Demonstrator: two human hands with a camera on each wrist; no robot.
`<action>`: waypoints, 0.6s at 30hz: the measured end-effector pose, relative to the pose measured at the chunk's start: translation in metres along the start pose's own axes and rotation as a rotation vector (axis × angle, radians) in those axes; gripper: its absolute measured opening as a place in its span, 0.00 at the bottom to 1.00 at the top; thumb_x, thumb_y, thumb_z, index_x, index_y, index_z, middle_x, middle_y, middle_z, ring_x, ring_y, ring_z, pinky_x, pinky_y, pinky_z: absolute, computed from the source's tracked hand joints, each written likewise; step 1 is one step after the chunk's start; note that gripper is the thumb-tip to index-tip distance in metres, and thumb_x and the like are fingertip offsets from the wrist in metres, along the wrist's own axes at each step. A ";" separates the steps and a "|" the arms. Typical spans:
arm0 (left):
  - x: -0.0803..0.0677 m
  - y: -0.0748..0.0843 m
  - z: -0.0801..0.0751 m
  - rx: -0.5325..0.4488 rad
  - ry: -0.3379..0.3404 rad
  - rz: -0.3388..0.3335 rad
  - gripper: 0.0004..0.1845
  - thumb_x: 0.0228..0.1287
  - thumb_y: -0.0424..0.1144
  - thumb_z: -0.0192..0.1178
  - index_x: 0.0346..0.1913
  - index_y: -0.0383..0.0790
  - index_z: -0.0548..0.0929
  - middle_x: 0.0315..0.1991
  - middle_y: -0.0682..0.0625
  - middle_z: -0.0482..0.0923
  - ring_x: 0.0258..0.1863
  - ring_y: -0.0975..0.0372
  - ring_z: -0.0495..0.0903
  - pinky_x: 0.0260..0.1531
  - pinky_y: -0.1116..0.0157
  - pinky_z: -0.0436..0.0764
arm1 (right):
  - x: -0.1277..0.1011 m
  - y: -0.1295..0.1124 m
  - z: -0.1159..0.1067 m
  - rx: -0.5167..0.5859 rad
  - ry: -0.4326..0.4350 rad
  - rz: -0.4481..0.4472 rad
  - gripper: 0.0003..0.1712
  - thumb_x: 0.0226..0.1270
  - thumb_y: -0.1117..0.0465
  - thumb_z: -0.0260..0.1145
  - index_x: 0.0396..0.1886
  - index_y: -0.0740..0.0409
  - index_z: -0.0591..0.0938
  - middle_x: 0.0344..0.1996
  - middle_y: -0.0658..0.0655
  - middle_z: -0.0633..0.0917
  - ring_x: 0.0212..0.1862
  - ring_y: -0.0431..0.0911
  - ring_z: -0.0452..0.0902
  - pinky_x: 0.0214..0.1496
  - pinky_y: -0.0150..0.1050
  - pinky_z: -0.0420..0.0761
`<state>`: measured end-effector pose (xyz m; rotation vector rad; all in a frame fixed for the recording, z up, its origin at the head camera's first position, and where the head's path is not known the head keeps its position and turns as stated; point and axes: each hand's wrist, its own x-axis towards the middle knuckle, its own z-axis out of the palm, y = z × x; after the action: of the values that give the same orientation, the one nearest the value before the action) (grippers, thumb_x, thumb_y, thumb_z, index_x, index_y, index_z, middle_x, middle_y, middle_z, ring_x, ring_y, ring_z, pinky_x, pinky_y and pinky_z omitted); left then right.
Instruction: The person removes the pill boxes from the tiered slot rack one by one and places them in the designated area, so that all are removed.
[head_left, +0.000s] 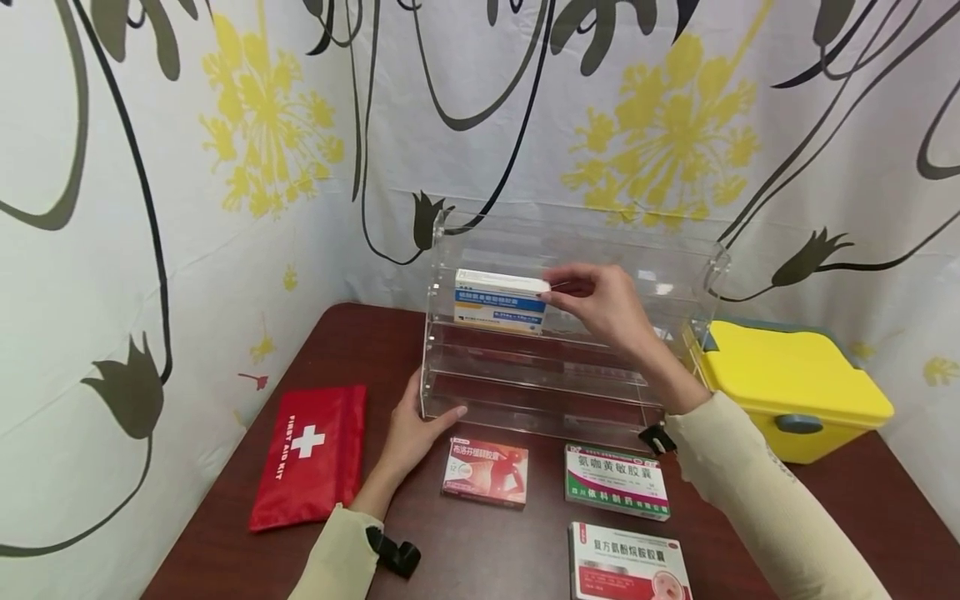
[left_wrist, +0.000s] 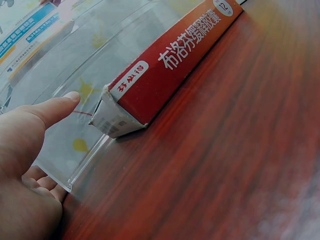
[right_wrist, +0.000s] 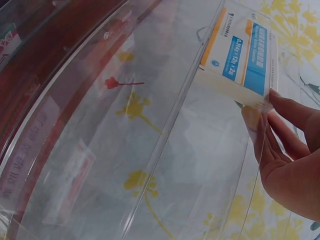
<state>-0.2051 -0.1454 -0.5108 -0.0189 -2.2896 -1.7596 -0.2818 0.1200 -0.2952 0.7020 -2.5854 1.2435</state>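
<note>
A clear acrylic tiered display rack (head_left: pixel 525 410) stands on the table. On its upper tier, at the left, a white, blue and orange medicine box (head_left: pixel 498 304) stands upright with its printed face forward. My right hand (head_left: pixel 603 304) pinches the right end of this box; the right wrist view shows the fingertips at its corner (right_wrist: pixel 240 55). Low down, my left hand (head_left: pixel 412 429) holds the rack's left side, thumb in front and fingers partly hidden behind the panel. Close to that thumb, a red ibuprofen capsule box (head_left: pixel 485 473) lies on the table before the rack.
A green and white medicine box (head_left: pixel 617 483) and a red and white one (head_left: pixel 630 562) lie at the front right. The red first aid pouch (head_left: pixel 311 454) is at the left. Right of the rack stands a yellow lidded case (head_left: pixel 795 375). Patterned curtain (head_left: pixel 465 100) hangs behind.
</note>
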 end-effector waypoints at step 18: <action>-0.001 0.000 0.000 -0.003 -0.004 -0.001 0.50 0.49 0.53 0.76 0.74 0.62 0.59 0.65 0.48 0.71 0.62 0.57 0.70 0.61 0.49 0.67 | 0.003 -0.023 -0.031 0.051 0.115 -0.092 0.15 0.63 0.59 0.72 0.49 0.58 0.86 0.41 0.57 0.87 0.40 0.43 0.84 0.39 0.30 0.80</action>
<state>-0.2046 -0.1453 -0.5109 -0.0217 -2.2907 -1.7648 -0.2738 0.1310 -0.2590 0.7284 -2.4092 1.2862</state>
